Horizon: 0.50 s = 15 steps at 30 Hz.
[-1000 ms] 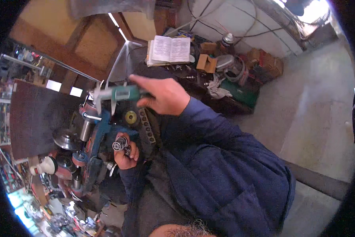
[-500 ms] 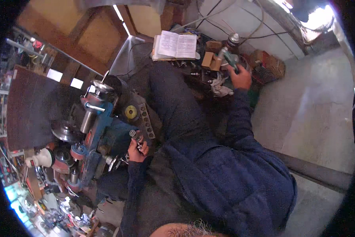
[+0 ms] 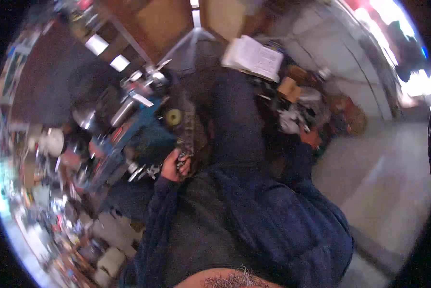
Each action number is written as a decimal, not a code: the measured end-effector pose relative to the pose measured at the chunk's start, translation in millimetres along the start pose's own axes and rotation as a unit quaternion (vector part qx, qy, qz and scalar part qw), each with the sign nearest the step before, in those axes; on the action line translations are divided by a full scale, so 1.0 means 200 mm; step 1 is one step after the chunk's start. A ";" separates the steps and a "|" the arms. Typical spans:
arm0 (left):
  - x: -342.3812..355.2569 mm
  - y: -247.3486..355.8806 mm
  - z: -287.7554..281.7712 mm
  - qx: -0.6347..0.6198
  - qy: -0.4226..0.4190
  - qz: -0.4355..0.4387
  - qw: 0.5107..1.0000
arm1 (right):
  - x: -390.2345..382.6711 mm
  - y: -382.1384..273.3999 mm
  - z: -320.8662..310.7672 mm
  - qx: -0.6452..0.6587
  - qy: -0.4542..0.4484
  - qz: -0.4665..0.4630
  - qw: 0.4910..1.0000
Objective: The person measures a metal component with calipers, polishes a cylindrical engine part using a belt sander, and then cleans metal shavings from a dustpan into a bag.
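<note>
Left hand (image 3: 172, 165): in front of the torso, left of the dark-trousered right thigh (image 3: 237, 125). Left forearm runs up from the lower edge in a dark blue sleeve, elbow bent, hand kept close to the body. Fingers curl around a metal part (image 3: 182, 161), grasping it, thumb side up.

Right hand (image 3: 311, 138): right arm reaches far forward and out to the right, past the thigh, sleeve down to the wrist. Hand is just beside a crumpled white cloth (image 3: 288, 121). Fingers blurred; cannot tell whether they grip anything or are loose.

Metal part: small, silver and dark, shiny spots on it, partly hidden by the left fingers. Motion blur, so fine shape unclear. Sits in the left hand, near the lower end of a long narrow strip (image 3: 190, 127) and right of silver handles (image 3: 143, 171) on a blue machine (image 3: 148, 137). Yellowish round disc (image 3: 173, 117) with a dark centre lies beside the strip, above the left hand in view.

Beyond the right thigh: open book (image 3: 256, 57), pages up, tilted in view; open cardboard box (image 3: 289, 90) between book and cloth.
</note>
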State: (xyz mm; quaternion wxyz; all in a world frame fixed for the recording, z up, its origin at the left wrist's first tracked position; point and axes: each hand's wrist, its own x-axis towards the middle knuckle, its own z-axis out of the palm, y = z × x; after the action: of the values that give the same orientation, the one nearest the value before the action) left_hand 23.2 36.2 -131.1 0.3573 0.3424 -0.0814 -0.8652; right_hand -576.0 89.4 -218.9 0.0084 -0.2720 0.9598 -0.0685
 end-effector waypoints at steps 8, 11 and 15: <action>-0.11 0.06 0.15 0.034 -0.048 0.111 0.992 | 0.14 0.25 0.43 -0.039 0.356 -0.235 0.904; -0.16 0.08 0.22 -0.007 -0.072 0.146 0.987 | -0.07 -0.18 0.16 0.099 0.372 -0.284 0.878; -0.20 0.11 0.31 0.027 -0.047 0.201 0.978 | -0.08 -0.89 -0.24 0.307 0.414 -0.322 0.794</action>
State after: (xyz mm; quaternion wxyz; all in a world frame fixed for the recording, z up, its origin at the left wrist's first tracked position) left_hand 15.6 39.9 -54.5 0.5100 0.2870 -0.1885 -0.7887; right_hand -472.2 -45.9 -146.5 -0.3295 -0.4939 0.6572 -0.4644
